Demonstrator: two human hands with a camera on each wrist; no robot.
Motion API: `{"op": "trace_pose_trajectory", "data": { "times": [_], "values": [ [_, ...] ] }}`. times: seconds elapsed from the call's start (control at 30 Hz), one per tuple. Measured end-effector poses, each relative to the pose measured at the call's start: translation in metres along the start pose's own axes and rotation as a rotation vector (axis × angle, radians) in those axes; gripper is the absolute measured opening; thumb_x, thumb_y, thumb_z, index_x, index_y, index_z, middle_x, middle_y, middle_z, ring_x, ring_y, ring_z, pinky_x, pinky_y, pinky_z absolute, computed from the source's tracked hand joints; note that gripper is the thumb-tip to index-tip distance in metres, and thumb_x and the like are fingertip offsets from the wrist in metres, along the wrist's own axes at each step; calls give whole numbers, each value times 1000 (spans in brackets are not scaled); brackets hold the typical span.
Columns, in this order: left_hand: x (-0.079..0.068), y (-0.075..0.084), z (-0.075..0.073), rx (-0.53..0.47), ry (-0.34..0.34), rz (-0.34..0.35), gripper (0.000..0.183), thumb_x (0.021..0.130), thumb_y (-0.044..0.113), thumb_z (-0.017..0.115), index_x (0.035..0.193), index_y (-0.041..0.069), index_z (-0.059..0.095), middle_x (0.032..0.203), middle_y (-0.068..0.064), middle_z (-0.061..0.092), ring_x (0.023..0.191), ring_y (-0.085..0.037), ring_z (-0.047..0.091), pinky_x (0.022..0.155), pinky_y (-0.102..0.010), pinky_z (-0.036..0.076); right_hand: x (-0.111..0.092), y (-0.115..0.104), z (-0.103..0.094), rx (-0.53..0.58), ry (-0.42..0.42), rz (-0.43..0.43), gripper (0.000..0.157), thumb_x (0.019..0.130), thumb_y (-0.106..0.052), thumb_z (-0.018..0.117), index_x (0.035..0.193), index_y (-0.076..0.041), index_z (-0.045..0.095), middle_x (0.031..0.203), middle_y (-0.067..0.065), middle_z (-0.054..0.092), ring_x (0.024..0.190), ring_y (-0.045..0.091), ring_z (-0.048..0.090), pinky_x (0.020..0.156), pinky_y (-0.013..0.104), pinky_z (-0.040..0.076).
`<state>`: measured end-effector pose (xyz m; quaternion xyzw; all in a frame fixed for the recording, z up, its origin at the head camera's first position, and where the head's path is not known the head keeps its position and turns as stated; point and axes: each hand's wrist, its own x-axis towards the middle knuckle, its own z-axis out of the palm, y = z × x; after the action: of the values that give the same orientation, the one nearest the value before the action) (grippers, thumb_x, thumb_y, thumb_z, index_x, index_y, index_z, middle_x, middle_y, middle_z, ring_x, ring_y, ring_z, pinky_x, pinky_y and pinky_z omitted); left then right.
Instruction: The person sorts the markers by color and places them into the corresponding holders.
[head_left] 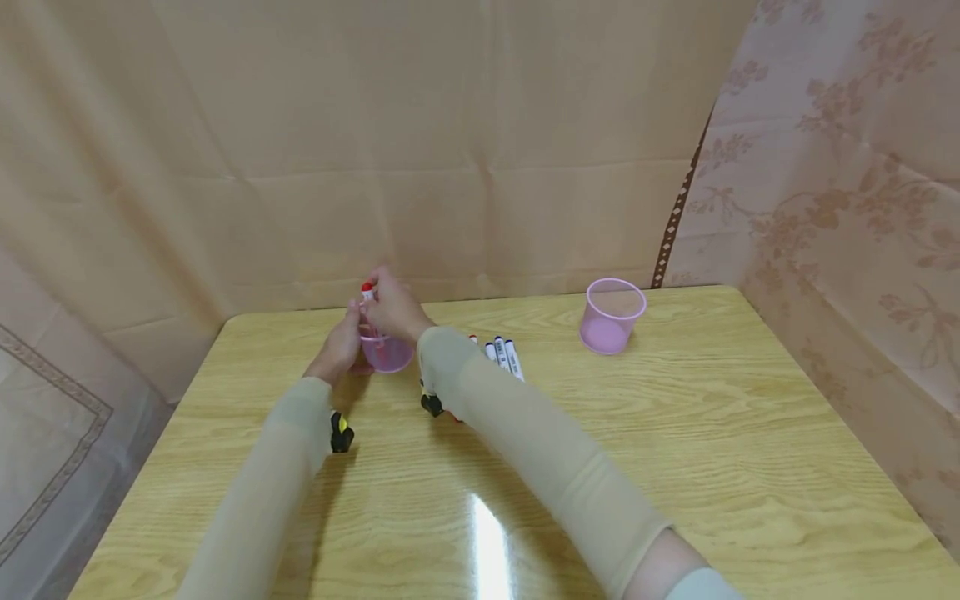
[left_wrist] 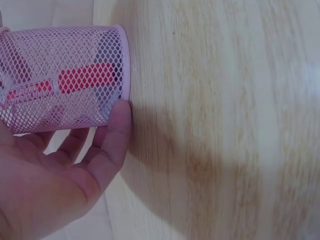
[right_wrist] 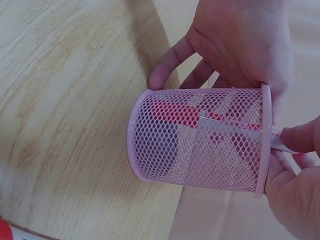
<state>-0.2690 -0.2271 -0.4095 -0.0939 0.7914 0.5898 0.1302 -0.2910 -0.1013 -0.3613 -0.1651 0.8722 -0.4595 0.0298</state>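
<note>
While the left hand (head_left: pixel 339 343) cups a pink wire-mesh pen cup (head_left: pixel 385 352) at centre-left of the wooden tabletop (head_left: pixel 675 433), fingers (left_wrist: pixel 116 132) curled round it, the right hand (head_left: pixel 392 307) pinches a red-capped white marker (right_wrist: pixel 220 125) inside it.

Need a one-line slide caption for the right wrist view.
Left hand steadies a pink mesh cup while right hand slides in a red-capped marker.

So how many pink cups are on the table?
2. One pink mesh cup stands near the table's far left, steadied by the left hand while the right hand puts a red-capped marker in. The other pink mesh cup stands alone at far right.
</note>
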Motion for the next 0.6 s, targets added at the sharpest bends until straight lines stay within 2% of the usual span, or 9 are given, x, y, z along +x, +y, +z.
{"op": "trace_pose_trajectory", "data": {
  "times": [0.2, 0.37, 0.6],
  "values": [
    [-2, 1, -2, 6, -3, -3, 89, 89, 72, 5, 142, 6, 34, 139, -20, 38, 123, -36, 40, 85, -56, 48, 2, -4, 3, -8, 3, 48, 31, 90, -9, 64, 116, -12, 47, 100, 3, 60, 91, 18, 58, 79, 31, 48],
    [-4, 2, -3, -20, -14, 7, 83, 93, 66, 5, 145, 7, 30, 141, -22, 36, 124, -39, 39, 87, -58, 47, 6, -5, 7, -26, 11, 67, 33, 90, -9, 64, 118, -14, 47, 103, 3, 61, 91, 17, 58, 79, 30, 49],
    [-2, 0, -2, 6, 5, 15, 82, 93, 65, 3, 141, 5, 33, 137, -23, 40, 117, -39, 44, 83, -54, 50, 8, -4, 11, -89, 41, 65, 34, 90, -10, 65, 118, -14, 47, 104, 3, 60, 93, 16, 58, 79, 28, 48]
  ]
}}
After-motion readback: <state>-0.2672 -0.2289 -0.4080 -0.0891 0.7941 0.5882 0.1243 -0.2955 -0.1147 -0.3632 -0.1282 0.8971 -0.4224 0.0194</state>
